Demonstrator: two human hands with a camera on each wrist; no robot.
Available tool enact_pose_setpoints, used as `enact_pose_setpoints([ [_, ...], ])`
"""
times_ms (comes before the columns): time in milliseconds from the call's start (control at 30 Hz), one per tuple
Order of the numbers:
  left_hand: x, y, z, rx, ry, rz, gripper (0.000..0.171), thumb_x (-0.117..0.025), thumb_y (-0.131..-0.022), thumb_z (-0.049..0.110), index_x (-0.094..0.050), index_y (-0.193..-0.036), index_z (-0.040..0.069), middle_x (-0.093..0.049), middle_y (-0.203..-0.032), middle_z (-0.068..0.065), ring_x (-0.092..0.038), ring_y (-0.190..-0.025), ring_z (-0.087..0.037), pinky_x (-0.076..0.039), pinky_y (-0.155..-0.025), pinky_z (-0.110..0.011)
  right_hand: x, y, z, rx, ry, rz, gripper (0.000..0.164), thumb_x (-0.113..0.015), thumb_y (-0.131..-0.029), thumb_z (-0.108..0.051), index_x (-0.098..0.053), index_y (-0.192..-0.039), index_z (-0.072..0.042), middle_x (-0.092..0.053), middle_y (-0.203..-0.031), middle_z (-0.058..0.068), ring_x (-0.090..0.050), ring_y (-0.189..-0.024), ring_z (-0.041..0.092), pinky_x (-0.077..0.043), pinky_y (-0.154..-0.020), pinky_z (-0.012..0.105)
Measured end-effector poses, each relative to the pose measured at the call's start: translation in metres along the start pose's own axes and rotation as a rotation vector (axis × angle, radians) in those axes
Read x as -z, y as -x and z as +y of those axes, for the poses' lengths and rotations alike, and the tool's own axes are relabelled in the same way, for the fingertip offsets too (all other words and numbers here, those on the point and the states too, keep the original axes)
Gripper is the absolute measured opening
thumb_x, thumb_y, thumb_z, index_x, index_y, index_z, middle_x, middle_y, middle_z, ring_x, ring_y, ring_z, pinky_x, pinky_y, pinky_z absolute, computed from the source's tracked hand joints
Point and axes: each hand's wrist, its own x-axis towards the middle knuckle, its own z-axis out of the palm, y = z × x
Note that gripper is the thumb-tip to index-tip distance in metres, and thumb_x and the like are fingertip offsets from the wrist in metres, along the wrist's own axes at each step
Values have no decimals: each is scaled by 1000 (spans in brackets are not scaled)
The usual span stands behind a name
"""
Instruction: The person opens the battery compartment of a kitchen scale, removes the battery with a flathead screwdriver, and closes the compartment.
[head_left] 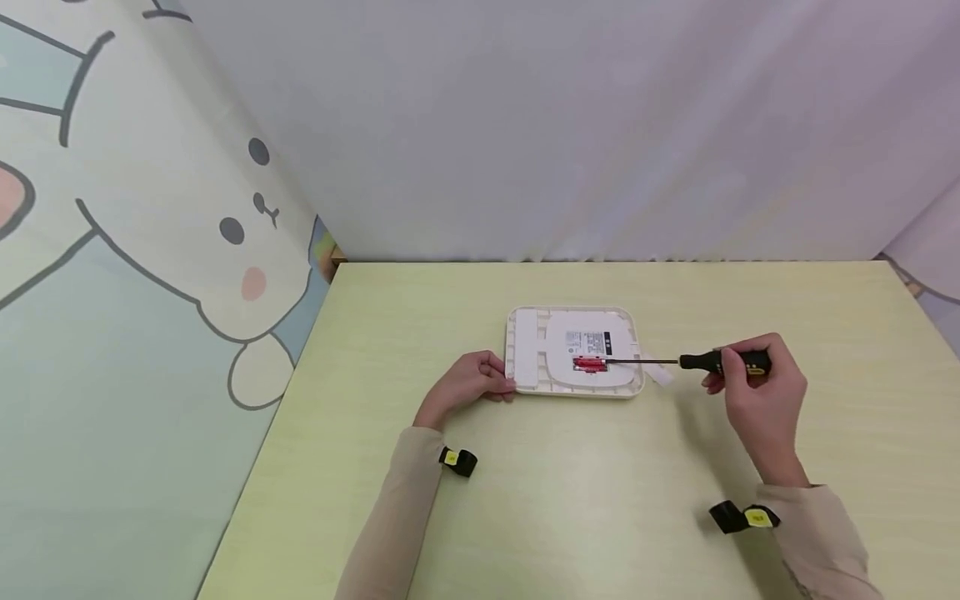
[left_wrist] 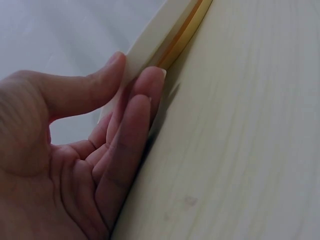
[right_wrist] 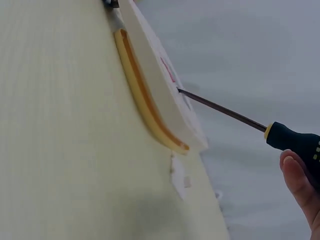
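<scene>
A white, rounded rectangular device (head_left: 531, 350) lies on the table with its label side (head_left: 588, 342) up. Red batteries (head_left: 590, 364) show in an open compartment. My left hand (head_left: 471, 382) pinches the near left corner, thumb on the rim and fingers at the edge, as the left wrist view shows. In my right hand (head_left: 765, 392) is a screwdriver (head_left: 723, 362) with a black and yellow handle, held almost level. Its shaft (right_wrist: 225, 111) reaches left, and the tip is at the right end of the battery compartment. Whether the tip touches a battery I cannot tell.
A small white piece (head_left: 660, 374) lies on the table just right of the device. The pale wood-grain table (head_left: 570, 500) ends at a light curtain (head_left: 562, 125) behind. A cartoon-printed cloth (head_left: 150, 333) hangs on the left. A yellow-orange layer (right_wrist: 145, 105) runs under the device.
</scene>
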Motion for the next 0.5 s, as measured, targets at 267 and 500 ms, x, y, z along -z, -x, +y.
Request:
enact_pose_setpoints([
  [267, -2, -1, 2, 3, 9, -4, 16, -75, -96, 4, -62, -105, 1, -80, -90, -11, -78, -81, -14, -65, -79, -28, -15, -25, -49, 241, 373, -168, 7, -67, -92, 7, -64, -97, 3, -65, -86, 0, -56, -64, -10, -44, -64, 3],
  [500, -1, 1, 2, 4, -11, 6, 19, -75, -97, 6, -60, -108, 1, -80, -94, -14, -78, -82, -14, -65, -82, -28, -49, -49, -89, 386, 625, -401, 8, -60, -93, 1, -60, -90, -6, -59, -83, 8, -52, -66, 17, -42, -55, 31],
])
